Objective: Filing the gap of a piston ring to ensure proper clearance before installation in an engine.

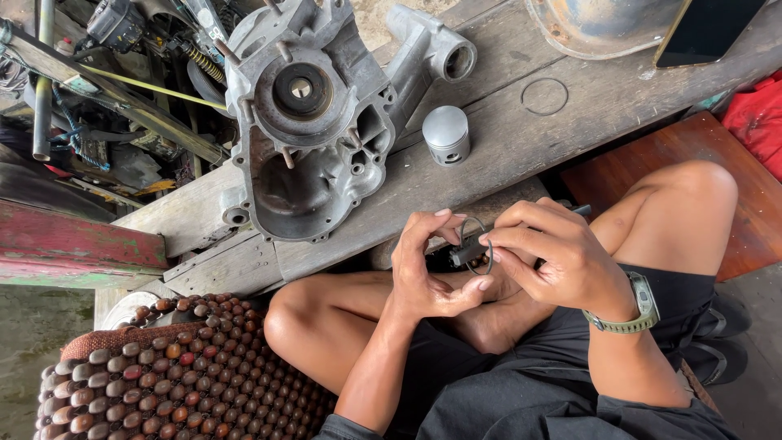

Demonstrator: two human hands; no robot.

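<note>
Both hands meet over my lap at a thin dark metal ring (476, 244). My left hand (428, 265) pinches the ring's left side between fingertips and thumb. My right hand (554, 257), with a green watch on the wrist, grips its right side and also holds a dark tool (466, 254) whose handle end shows past the knuckles. On the wooden bench (489, 155) just beyond stands a silver piston (446, 134), and to its left lies a large grey engine crankcase (314, 114). A second thin ring (544, 96) lies flat on the bench to the right.
A beaded seat cover (179, 375) sits at lower left. Cables, springs and metal bars (122, 73) crowd the upper left. A rusty round pan (603, 24) and a dark flat panel (709, 28) are at the top right, with red cloth (753, 114) at the right edge.
</note>
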